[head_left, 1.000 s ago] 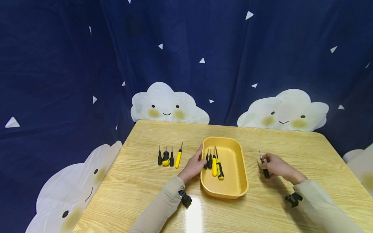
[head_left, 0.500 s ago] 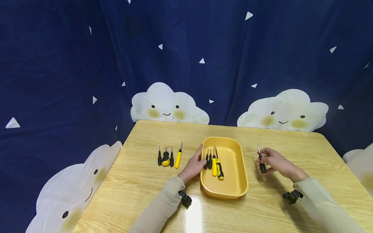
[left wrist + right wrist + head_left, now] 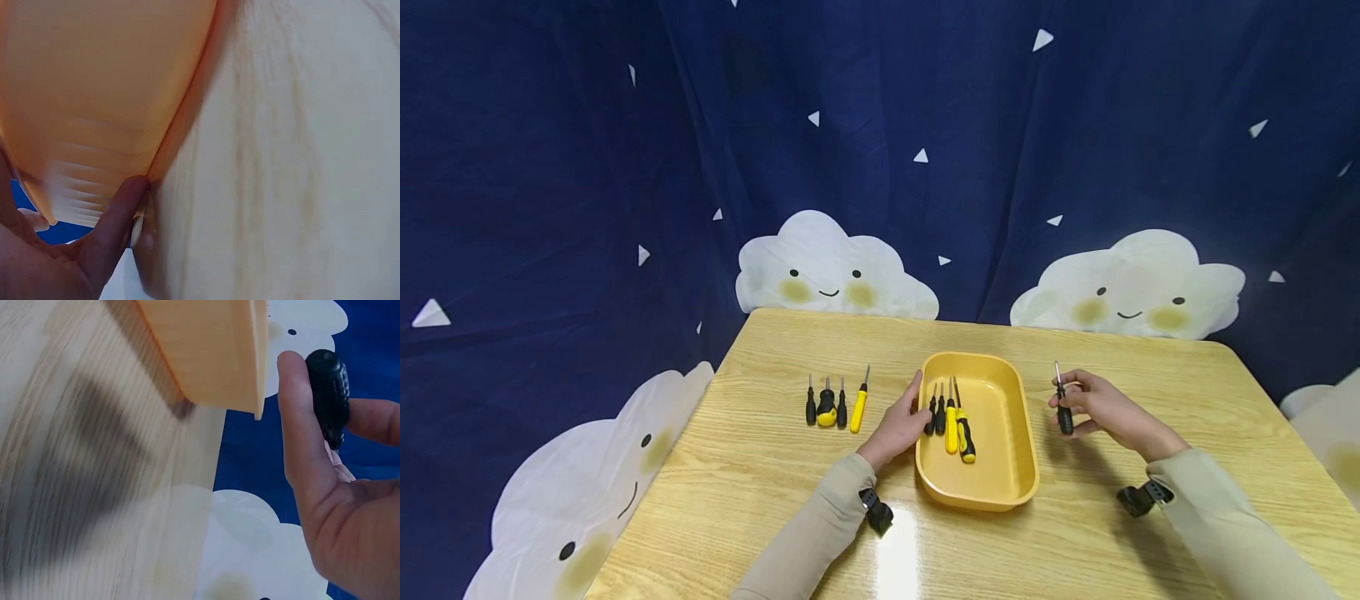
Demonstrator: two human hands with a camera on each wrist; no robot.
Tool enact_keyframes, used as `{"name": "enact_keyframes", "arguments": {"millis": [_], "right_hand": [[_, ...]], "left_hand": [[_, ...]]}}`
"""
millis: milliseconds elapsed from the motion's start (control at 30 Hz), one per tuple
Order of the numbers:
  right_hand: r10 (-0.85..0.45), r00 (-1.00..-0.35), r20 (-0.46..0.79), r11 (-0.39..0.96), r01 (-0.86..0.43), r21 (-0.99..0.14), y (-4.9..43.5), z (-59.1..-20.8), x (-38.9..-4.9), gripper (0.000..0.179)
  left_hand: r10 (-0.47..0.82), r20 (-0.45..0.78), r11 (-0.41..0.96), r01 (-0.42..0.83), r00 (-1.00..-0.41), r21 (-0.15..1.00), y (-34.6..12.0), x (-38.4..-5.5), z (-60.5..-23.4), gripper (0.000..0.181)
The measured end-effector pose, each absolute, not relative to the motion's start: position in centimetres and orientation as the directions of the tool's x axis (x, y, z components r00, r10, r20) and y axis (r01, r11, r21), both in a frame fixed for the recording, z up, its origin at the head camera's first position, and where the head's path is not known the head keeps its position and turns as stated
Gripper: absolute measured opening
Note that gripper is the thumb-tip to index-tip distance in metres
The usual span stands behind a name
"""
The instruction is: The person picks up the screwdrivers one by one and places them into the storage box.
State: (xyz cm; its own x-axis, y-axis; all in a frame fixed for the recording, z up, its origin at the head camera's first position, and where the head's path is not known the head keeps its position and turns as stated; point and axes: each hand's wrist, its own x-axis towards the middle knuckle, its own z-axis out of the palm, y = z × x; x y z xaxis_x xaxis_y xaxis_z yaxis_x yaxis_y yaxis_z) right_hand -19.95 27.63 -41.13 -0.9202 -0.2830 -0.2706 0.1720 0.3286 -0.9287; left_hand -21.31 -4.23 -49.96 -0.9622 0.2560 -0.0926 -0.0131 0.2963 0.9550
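Observation:
My right hand (image 3: 1107, 410) pinches a small black-handled screwdriver (image 3: 1064, 417), its metal shaft pointing away, just right of the yellow plastic basin (image 3: 1026, 454). In the right wrist view the black handle (image 3: 329, 390) sits between thumb and fingers. My left hand (image 3: 898, 429) grips the basin's left wall, thumb over the rim; in the left wrist view a finger (image 3: 122, 209) presses low on its outside. Inside the basin lie two black screwdrivers, the right one (image 3: 941, 418) clear of the thumb, a yellow screwdriver (image 3: 952, 429) and a black-and-yellow one (image 3: 966, 437).
On the wooden table (image 3: 760, 500), left of the basin, stands a row of screwdrivers: black (image 3: 811, 408), stubby black-and-yellow (image 3: 826, 408), black (image 3: 842, 410) and yellow (image 3: 858, 408). A dark blue curtain (image 3: 880, 125) with clouds hangs behind the table.
My right hand has moved left and away from me with the black screwdriver, lifting it closer to the basin. My left hand and the basin have stayed put.

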Motion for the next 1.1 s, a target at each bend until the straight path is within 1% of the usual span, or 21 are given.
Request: {"name": "enact_keyframes", "arguments": {"millis": [500, 867, 1100], "right_hand": [[-0.318, -0.919, -0.234, 0.281, 0.144, -0.949, 25.7, -40.0, -21.2, 0.037], [-0.330, -0.918, -0.219, 0.198, 0.159, -0.967, 23.5, -39.1, -22.0, 0.038], [-0.329, -0.919, -0.219, 0.185, 0.165, -0.969, 22.4, -39.0, -22.6, 0.038]], "left_hand": [[0.261, -0.092, 0.302, -0.009, -0.961, 0.953, -4.2, -21.4, -50.1, 0.074], [0.266, -0.074, 0.311, 0.013, -0.961, 0.950, -4.3, -21.5, -50.3, 0.074], [0.269, -0.076, 0.312, 0.012, -0.960, 0.950, -4.3, -21.4, -50.4, 0.074]]}}
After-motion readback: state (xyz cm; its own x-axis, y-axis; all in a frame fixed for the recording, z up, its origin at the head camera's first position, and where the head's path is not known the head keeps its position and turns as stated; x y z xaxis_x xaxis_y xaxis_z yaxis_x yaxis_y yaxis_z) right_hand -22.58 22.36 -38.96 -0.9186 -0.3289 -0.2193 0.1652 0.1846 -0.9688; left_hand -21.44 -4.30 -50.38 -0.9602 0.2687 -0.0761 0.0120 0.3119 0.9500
